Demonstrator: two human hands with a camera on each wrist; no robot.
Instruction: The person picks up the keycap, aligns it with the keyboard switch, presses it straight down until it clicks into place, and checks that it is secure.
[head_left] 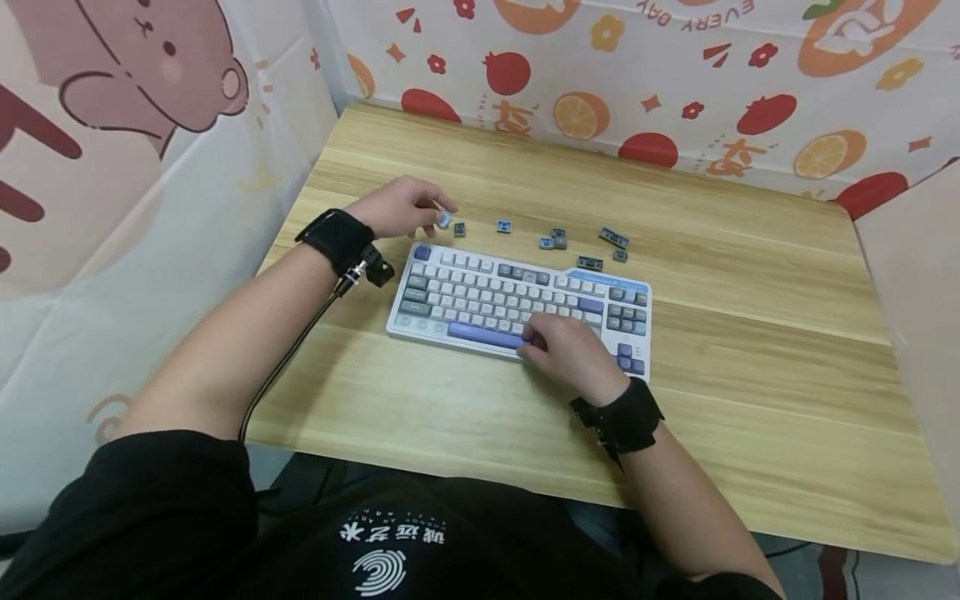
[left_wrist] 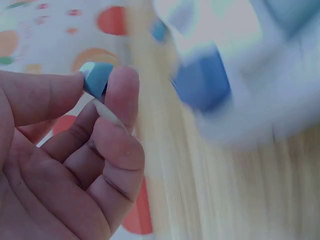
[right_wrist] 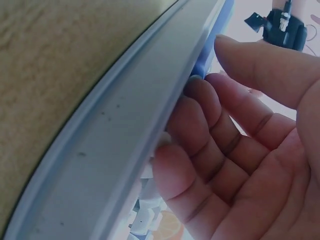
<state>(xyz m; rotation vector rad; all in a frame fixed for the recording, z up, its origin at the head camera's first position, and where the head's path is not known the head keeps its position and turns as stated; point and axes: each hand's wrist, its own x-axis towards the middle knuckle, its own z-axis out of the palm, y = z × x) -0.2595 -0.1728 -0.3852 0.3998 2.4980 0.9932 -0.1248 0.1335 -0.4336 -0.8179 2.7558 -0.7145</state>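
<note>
My left hand (head_left: pixel 401 208) pinches a small light blue keycap (left_wrist: pixel 97 78) between thumb and index finger, over the table beyond the keyboard's far left corner. The other fingers curl below it in the left wrist view. A white keyboard (head_left: pixel 517 348) with white, grey and purple keys lies under my right hand (head_left: pixel 573 354). That hand rests at the keyboard's near edge, by the right end of the purple space bar (head_left: pixel 483 335). Its fingers are loosely bent, the thumb apart from them, and nothing shows between them in the right wrist view.
Beyond the keyboard lie several small loose keycaps, among them a dark one (head_left: pixel 460 229) near my left hand, a blue one (head_left: pixel 504 226) and a long one (head_left: pixel 613 238). Patterned cloth (head_left: pixel 645 75) hangs behind the wooden table (head_left: pixel 750 375). A cable (head_left: pixel 292 350) runs along my left forearm.
</note>
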